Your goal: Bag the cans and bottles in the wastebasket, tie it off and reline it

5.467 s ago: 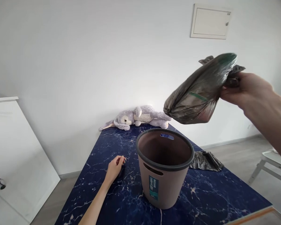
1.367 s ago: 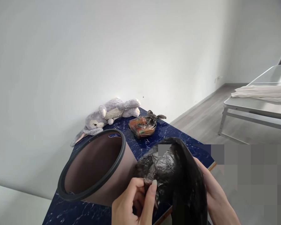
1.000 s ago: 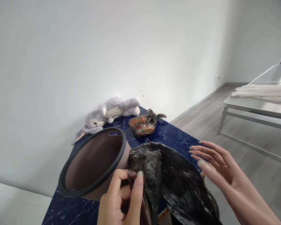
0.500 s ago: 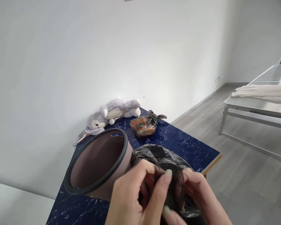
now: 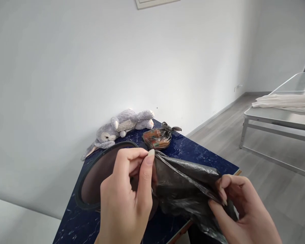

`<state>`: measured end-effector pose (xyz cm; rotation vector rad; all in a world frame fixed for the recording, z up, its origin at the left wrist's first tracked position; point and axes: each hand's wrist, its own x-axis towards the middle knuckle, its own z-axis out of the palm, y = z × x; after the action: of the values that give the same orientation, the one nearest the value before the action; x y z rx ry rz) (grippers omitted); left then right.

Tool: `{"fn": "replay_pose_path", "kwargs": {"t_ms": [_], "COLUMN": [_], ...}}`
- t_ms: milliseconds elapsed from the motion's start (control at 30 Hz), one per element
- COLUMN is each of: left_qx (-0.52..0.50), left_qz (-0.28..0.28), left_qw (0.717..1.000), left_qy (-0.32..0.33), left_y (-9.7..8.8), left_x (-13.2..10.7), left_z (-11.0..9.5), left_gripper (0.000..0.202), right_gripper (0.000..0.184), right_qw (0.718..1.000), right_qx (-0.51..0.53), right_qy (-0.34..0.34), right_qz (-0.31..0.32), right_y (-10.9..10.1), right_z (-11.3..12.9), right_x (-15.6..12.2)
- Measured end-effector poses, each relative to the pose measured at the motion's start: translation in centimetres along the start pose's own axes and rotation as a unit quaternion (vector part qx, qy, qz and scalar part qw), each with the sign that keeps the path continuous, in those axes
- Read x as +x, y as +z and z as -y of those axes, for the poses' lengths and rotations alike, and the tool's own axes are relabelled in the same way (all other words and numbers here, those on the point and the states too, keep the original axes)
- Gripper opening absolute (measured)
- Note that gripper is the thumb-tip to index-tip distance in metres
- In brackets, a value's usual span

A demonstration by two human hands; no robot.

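A black plastic bag [image 5: 185, 183] stretches between my two hands, its upper edge pulled out sideways. My left hand [image 5: 129, 189] pinches one side of that edge between thumb and fingers, in front of the trash bin. The opposite side is gripped by my right hand [image 5: 244, 206], thumb below and fingers curled above. Behind my left hand lies the trash bin [image 5: 101, 173], brownish with a dark rim, its opening facing up and toward me; my hand hides its right part.
A grey plush rabbit [image 5: 124, 125] lies against the wall on the blue marbled table [image 5: 205, 159]. Beside it sits a knotted dark bag [image 5: 159, 137] with orange-brown items inside. To the right, a metal-framed bench [image 5: 282, 117] bears a pale cloth [image 5: 287, 102].
My hands have moved apart, the left one up and leftward, the right one rightward. The black plastic bag, bunched between them before, is now spread out.
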<state>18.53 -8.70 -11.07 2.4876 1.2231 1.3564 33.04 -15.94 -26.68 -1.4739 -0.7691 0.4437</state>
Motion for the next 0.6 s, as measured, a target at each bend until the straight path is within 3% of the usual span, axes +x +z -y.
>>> {"fn": "replay_pose_path", "kwargs": {"t_ms": [167,300,500,600], "left_qx": [0.040,0.069,0.139,0.178], "left_qz": [-0.108,-0.158,-0.189,-0.165], "left_qw": [0.993,0.985,0.972,0.969], "left_qy": [0.022,0.008,0.025,0.036], "left_y": [-0.1,-0.5,-0.8,-0.9], "left_x": [0.1,0.2,0.7,0.9], "left_z": [0.1,0.7,2.0,2.5], "left_gripper": [0.007,0.013,0.013,0.008], "right_gripper": [0.028,0.032,0.029,0.023], "right_qw": [0.998,0.998,0.996,0.996], "right_qx": [-0.015,-0.001,0.080,0.078], "right_qy": [0.029,0.023,-0.008,-0.044], "right_qz": [-0.049,-0.052,0.038,0.009], "right_y": [-0.7,-1.7,-3.7,-4.3], "right_z": [-0.8,-1.8,-2.7,-2.6], "right_x": [1.2,2.1,3.0,2.7]}}
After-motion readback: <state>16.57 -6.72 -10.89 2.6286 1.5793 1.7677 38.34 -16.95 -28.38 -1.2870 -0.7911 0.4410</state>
